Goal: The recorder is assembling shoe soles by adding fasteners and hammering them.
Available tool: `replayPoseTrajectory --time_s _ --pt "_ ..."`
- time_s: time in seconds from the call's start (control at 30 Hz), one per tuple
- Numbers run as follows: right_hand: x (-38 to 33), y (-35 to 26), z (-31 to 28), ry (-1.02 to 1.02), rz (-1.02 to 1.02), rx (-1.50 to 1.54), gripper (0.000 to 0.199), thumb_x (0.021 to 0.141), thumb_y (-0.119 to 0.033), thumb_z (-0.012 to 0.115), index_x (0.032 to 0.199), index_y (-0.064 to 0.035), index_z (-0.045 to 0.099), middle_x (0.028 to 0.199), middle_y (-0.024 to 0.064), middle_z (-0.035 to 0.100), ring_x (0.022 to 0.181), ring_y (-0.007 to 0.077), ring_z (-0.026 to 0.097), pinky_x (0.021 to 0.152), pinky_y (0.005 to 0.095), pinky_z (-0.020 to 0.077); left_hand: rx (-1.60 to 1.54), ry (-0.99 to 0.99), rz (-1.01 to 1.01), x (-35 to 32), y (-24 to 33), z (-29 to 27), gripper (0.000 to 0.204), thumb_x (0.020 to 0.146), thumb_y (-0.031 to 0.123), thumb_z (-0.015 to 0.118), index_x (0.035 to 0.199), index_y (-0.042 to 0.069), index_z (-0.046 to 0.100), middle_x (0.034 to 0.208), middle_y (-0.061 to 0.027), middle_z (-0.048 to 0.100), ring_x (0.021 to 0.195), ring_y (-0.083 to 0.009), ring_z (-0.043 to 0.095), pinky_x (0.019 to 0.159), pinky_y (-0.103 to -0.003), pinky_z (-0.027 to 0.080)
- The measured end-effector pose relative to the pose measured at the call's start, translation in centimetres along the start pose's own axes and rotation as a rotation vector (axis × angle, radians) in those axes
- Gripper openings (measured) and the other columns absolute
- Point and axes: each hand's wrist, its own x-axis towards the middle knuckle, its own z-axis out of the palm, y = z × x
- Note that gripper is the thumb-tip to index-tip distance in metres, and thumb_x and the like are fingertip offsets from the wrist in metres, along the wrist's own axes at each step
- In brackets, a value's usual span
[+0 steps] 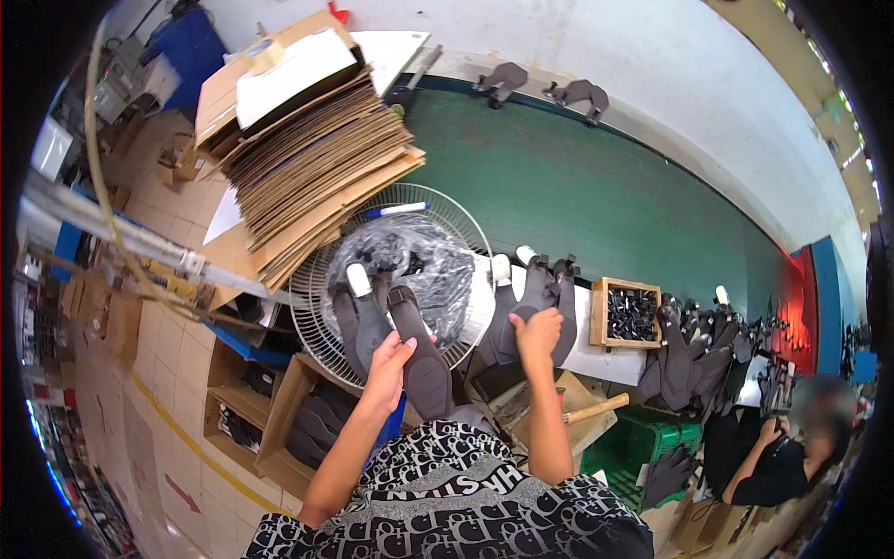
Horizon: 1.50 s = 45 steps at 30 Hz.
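Note:
My left hand (389, 366) grips a dark brown shoe sole (426, 371) by its edge, thumb across it. Just left of it, two more dark soles (366, 326), one with a white tip, lean over a round wire basket (307, 307). Clear plastic wrap (438, 275) fills much of that basket. To the right, my right hand (537, 337) is closed at a standing dark sole (503, 321) in a small group. One sole (564, 317) of that group is close behind my fingers. My right fingertips are partly hidden from view.
A tall stack of cardboard sheets (321, 163) rises at the back left. On the green table (559, 186), a wooden box (598, 312) holds small black parts. A wooden handle (596, 408) lies near my right forearm, above a green crate (643, 443). Another person (773, 452) works at right.

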Motion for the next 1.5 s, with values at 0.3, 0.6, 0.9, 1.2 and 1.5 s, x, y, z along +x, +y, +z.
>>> replayPoseTrajectory --time_s 0.3,0.6,0.9,1.2,1.5 --pt "-14.2 -5.5 -10.8 -0.724 -0.244 0.923 0.034 0.097 -0.024 0.055 0.118 0.0032 0.053 0.099 0.0068 0.063 0.088 0.0139 0.058 0.079 0.0278 0.0487 -0.197 0.067 0.068 -10.7 -1.4 -10.9 0.033 0.1 0.014 0.046 0.13 0.001 0.044 0.121 -0.0112 0.059 0.109 -0.0182 0.058 0.094 -0.032 0.047" --pt "-35.9 -14.6 -3.7 -0.937 -1.042 0.299 0.027 0.089 -0.016 0.063 0.112 -0.0039 0.056 0.086 0.0192 0.064 0.081 0.0297 0.064 0.08 0.0289 0.0456 1.018 1.201 0.475 -29.2 -4.5 -21.2 0.078 0.081 0.026 0.073 0.141 0.002 0.029 0.146 -0.0151 0.033 0.13 -0.033 0.037 0.104 -0.046 0.031" --pt "-50.1 -25.8 5.9 -0.734 -2.047 0.09 0.036 0.082 -0.02 0.07 0.112 -0.0056 0.057 0.097 0.0155 0.064 0.089 0.0376 0.06 0.084 0.0462 0.0429 0.025 0.378 0.103 -35.3 -18.9 -35.8 0.027 0.081 0.016 0.072 0.1 -0.002 0.064 0.087 -0.0047 0.069 0.074 -0.0163 0.063 0.07 -0.032 0.05" --pt "-48.4 -14.2 32.9 -1.454 -0.417 0.405 0.026 0.094 -0.019 0.06 0.107 0.003 0.057 0.097 0.0033 0.062 0.086 0.0123 0.054 0.079 0.0249 0.0428 -0.42 0.942 -0.01 -21.3 -30.2 -46.8 0.044 0.088 0.024 0.067 0.122 -0.001 0.053 0.115 -0.0106 0.06 0.104 -0.0209 0.056 0.089 -0.034 0.043" --pt "-47.1 -13.1 50.0 -1.312 0.011 0.483 0.044 0.097 -0.023 0.055 0.136 -0.0051 0.046 0.114 0.0049 0.06 0.092 0.015 0.057 0.078 0.029 0.0465 -0.077 1.028 0.007 -13.3 -37.3 -57.4 0.027 0.087 0.014 0.064 0.109 0.002 0.054 0.098 -0.0137 0.064 0.09 -0.0238 0.061 0.079 -0.037 0.047"
